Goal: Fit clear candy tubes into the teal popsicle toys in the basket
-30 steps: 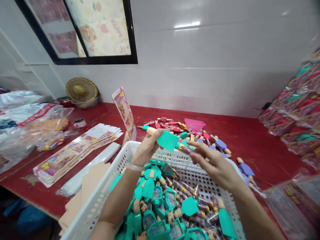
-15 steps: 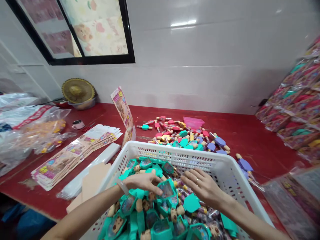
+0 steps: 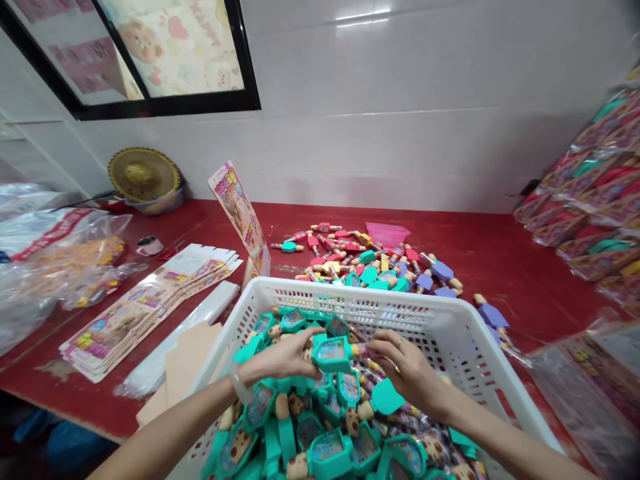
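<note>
Above a white perforated basket (image 3: 425, 303), my two hands hold a teal paddle-shaped toy case with a clear window (image 3: 332, 354) between them. My left hand (image 3: 287, 357), a pale bangle at its wrist, pinches the case's left end. The fingers of my right hand (image 3: 406, 365) are closed on a small printed tube (image 3: 359, 350) at the case's right end; whether the tube is fully seated in it I cannot tell. Many more teal toy cases (image 3: 327, 450) with tan spotted ends fill the basket's left and middle. Wrapped, colourful tubes (image 3: 407, 419) lie beneath them toward the right.
Behind the basket lies a pile of red, yellow, teal and purple toys (image 3: 345, 257) with a pink scoop (image 3: 387, 233). Printed cards (image 3: 135, 313) and a clear plastic bag (image 3: 65, 253) are on the left of the red table (image 3: 480, 250). Packed toys (image 3: 595, 193) stand stacked at right.
My right hand was open above the tubes; it has closed on a tube beside the case. My left hand has raised and turned the teal case sideways, and the hands are now joined through it.
</note>
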Action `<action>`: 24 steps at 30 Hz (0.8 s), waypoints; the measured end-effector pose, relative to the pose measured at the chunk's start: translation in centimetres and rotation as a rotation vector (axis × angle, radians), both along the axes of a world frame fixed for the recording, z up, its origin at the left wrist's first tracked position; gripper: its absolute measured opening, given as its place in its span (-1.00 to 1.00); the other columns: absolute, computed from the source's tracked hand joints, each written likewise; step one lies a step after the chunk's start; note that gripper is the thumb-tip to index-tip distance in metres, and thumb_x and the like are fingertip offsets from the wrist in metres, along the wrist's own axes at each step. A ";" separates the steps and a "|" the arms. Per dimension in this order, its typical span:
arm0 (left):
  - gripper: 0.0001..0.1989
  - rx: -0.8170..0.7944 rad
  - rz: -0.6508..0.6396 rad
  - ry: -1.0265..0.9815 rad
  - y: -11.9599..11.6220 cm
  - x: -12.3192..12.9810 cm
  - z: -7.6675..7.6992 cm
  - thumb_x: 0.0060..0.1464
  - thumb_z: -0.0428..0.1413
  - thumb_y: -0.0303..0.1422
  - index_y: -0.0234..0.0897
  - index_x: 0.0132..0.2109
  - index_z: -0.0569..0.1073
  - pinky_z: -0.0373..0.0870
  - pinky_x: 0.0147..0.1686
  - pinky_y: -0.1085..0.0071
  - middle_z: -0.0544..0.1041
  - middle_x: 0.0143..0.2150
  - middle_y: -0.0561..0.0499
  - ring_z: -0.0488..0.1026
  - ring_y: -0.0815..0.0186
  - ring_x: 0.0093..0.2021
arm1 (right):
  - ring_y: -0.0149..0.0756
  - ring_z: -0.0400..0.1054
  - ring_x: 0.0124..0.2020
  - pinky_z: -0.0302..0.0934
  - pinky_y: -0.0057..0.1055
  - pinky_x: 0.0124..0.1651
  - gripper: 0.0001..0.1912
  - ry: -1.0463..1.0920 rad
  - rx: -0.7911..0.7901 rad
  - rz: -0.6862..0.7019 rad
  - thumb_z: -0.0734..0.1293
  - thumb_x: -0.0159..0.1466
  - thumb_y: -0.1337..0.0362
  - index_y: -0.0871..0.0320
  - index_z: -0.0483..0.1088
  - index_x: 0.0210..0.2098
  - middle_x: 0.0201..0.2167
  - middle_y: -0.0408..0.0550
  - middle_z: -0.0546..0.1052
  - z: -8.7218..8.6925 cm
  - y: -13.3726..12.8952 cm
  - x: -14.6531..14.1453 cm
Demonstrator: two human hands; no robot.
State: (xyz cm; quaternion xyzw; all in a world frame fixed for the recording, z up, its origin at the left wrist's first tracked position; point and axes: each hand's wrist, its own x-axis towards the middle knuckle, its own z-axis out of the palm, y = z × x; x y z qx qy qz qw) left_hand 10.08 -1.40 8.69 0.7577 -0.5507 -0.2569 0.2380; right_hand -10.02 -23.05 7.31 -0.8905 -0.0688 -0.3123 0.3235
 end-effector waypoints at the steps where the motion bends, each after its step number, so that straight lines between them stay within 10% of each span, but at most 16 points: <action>1: -0.39 0.028 -0.027 0.053 0.0 -0.1 0.2 -0.01 0.25 -0.16 -0.21 0.18 0.34 0.38 -0.25 0.40 0.52 -0.10 -0.01 0.47 0.19 -0.19 | -0.19 0.42 -0.12 0.36 -0.26 -0.11 -0.78 -0.086 -0.050 -0.011 0.20 0.43 0.24 0.11 0.47 -0.08 -0.14 0.09 0.52 0.2 0.0 -0.1; 4: -0.68 -0.088 -0.071 -0.106 -0.1 -0.6 -0.1 0.15 0.09 -0.29 -0.25 0.04 0.44 0.36 -0.20 0.39 0.52 -0.15 -0.03 0.46 0.20 -0.17 | -0.20 0.45 -0.25 0.38 -0.31 -0.23 -0.76 0.096 0.151 -0.032 0.24 0.41 0.14 0.13 0.46 -0.11 -0.28 0.04 0.54 0.6 -0.2 -0.4; 8: -0.49 -0.229 0.075 -0.556 -0.2 -0.9 -0.6 0.14 -0.11 -0.56 -0.25 0.22 0.34 0.35 -0.13 0.28 0.52 -0.10 -0.16 0.45 0.14 -0.10 | -0.40 0.12 -0.73 0.03 -0.51 -0.70 -0.48 0.672 0.696 0.081 0.12 0.40 -0.14 0.20 0.38 -0.28 -0.68 -0.20 0.32 0.2 0.1 -0.2; 13: -0.53 0.023 -0.033 -0.095 0.0 -0.7 1.4 0.06 0.21 -0.18 -0.21 0.09 0.41 0.33 -0.21 0.39 0.51 -0.13 -0.02 0.44 0.18 -0.15 | -0.22 0.40 -0.14 0.33 -0.35 -0.11 -0.76 0.299 0.371 0.040 0.29 0.37 0.12 0.13 0.39 -0.08 -0.17 -0.01 0.49 0.0 0.4 0.0; 16: -0.55 0.123 -0.092 0.175 -0.1 -0.7 2.0 0.14 0.08 0.05 -0.29 -0.17 0.46 0.28 -0.37 0.45 0.46 -0.33 0.03 0.42 0.27 -0.33 | -0.20 0.40 -0.12 0.31 -0.31 -0.05 -0.80 0.106 0.270 0.003 0.26 0.38 0.15 0.11 0.42 -0.11 -0.17 0.00 0.49 0.1 0.4 -0.3; 21: -0.65 -0.217 -0.138 -0.423 0.1 -1.1 0.1 0.25 0.03 -0.24 -0.26 0.12 0.41 0.32 -0.21 0.33 0.50 -0.17 -0.12 0.42 0.19 -0.20 | -0.42 0.13 -0.71 0.05 -0.52 -0.65 -0.47 0.672 0.733 0.081 0.21 0.32 -0.20 0.17 0.36 -0.40 -0.68 -0.21 0.31 -0.6 0.5 -0.1; 24: -0.49 -0.192 -0.115 -0.635 0.4 -0.9 -0.3 0.20 0.06 -0.38 -0.22 0.29 0.27 0.34 -0.18 0.27 0.50 -0.14 -0.15 0.43 0.11 -0.14 | -0.45 0.04 -0.75 -0.07 -0.52 -0.68 -0.40 0.777 0.798 0.147 0.13 0.34 -0.24 0.16 0.28 -0.49 -0.74 -0.23 0.24 -1.0 0.8 0.2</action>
